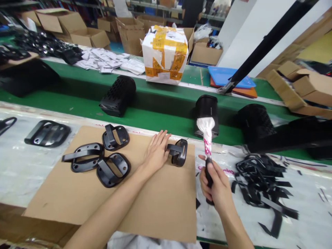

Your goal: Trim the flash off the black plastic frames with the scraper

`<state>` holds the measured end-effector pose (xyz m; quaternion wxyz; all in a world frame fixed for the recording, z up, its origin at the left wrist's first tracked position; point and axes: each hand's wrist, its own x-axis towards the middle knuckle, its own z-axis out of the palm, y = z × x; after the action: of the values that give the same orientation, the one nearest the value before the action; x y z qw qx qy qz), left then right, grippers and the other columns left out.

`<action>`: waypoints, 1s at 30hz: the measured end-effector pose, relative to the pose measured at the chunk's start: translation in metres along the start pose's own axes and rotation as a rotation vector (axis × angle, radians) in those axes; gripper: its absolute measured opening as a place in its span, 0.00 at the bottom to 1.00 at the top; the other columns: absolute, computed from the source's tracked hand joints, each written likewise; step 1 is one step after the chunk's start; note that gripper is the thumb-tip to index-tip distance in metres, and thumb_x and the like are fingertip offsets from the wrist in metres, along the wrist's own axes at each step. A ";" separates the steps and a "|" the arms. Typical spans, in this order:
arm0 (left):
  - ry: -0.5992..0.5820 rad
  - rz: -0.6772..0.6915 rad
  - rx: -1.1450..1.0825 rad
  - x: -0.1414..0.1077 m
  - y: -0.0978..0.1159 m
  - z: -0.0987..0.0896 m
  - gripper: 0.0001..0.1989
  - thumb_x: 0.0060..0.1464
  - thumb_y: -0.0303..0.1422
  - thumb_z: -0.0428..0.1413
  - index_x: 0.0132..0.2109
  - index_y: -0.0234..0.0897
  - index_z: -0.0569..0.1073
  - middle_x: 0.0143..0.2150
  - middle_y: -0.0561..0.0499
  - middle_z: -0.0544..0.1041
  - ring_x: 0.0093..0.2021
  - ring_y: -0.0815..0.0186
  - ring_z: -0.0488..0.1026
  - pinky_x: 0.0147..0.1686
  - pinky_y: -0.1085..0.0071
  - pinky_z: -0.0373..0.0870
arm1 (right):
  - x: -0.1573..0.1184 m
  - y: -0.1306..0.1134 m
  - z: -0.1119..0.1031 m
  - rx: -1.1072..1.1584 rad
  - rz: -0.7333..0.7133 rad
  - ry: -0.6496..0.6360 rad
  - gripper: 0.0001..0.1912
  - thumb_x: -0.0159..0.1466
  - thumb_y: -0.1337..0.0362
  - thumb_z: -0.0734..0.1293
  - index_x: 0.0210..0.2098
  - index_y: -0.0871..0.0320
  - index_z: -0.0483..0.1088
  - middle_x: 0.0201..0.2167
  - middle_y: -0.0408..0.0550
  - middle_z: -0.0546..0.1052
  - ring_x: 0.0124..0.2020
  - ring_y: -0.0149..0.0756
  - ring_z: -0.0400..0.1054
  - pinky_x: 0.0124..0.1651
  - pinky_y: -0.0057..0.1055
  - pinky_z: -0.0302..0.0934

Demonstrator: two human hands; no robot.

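The right hand [214, 183] is closed around the black grip of a mallet [208, 147], whose upper part is wrapped in white with pink marks. The mallet's long axis runs nearly straight away from the person, the pale head at the far end and leaning slightly left; in view it overlaps a black case [206, 105], and I cannot tell whether they touch.

The left hand [157, 150] lies palm down on a cardboard sheet [158, 204], fingers straight and close together, pointing forward. A black bracket [181, 153] sits just to its right, between the two hands. The bracket's strap points left, its end against the hand's thumb side; whether it is pinched there cannot be told. Its rounded plate is longest in the direction away from the person, tipped a little right.

Left of that hand, three more brackets [119, 169] rest grouped on the sheet. On the tabletop [15, 176], a heap of black strips [259, 183] lies right of the mallet. Beyond runs a green belt [160, 116].
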<state>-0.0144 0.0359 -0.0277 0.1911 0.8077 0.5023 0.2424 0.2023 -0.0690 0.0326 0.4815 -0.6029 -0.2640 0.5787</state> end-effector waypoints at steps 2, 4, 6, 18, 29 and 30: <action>0.002 -0.005 -0.007 0.000 0.001 0.000 0.34 0.59 0.23 0.52 0.72 0.35 0.61 0.77 0.39 0.59 0.78 0.52 0.51 0.76 0.46 0.49 | -0.027 0.012 -0.013 -0.075 0.061 0.054 0.28 0.63 0.37 0.72 0.51 0.50 0.72 0.20 0.33 0.62 0.12 0.23 0.42 0.10 0.20 0.40; 0.002 -0.003 -0.018 0.000 0.002 0.000 0.34 0.59 0.23 0.52 0.72 0.35 0.61 0.77 0.39 0.59 0.78 0.52 0.51 0.76 0.46 0.49 | -0.050 0.030 -0.020 -0.148 0.145 0.114 0.28 0.62 0.35 0.71 0.46 0.51 0.73 0.20 0.35 0.63 0.12 0.22 0.43 0.11 0.21 0.39; -0.003 -0.008 -0.026 0.000 0.003 -0.001 0.34 0.59 0.23 0.52 0.72 0.34 0.61 0.76 0.38 0.59 0.78 0.51 0.51 0.76 0.46 0.48 | -0.064 0.050 -0.020 -0.195 0.202 0.130 0.30 0.60 0.32 0.71 0.44 0.52 0.74 0.19 0.37 0.64 0.12 0.24 0.45 0.11 0.23 0.40; -0.007 -0.032 -0.031 -0.003 0.003 0.000 0.33 0.57 0.23 0.53 0.69 0.33 0.63 0.76 0.37 0.60 0.78 0.52 0.52 0.77 0.48 0.46 | -0.057 0.079 -0.019 -0.276 0.177 0.092 0.32 0.57 0.32 0.73 0.45 0.52 0.75 0.17 0.38 0.63 0.13 0.28 0.49 0.11 0.25 0.39; -0.027 -0.045 0.021 -0.004 0.005 -0.002 0.32 0.60 0.26 0.53 0.71 0.32 0.62 0.76 0.38 0.59 0.77 0.52 0.53 0.77 0.52 0.46 | -0.075 0.078 0.001 -0.219 0.299 0.094 0.37 0.58 0.30 0.71 0.48 0.56 0.71 0.16 0.31 0.59 0.12 0.23 0.44 0.13 0.20 0.39; -0.029 -0.047 0.027 -0.004 0.005 -0.002 0.32 0.60 0.26 0.53 0.71 0.32 0.62 0.76 0.38 0.59 0.77 0.52 0.53 0.77 0.52 0.46 | -0.076 0.077 0.000 -0.232 0.274 0.099 0.35 0.60 0.32 0.72 0.49 0.56 0.71 0.16 0.32 0.60 0.13 0.22 0.44 0.13 0.19 0.38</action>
<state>-0.0135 0.0303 -0.0237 0.1928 0.8018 0.5214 0.2194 0.1697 -0.1661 -0.0016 0.3378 -0.7124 -0.2203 0.5743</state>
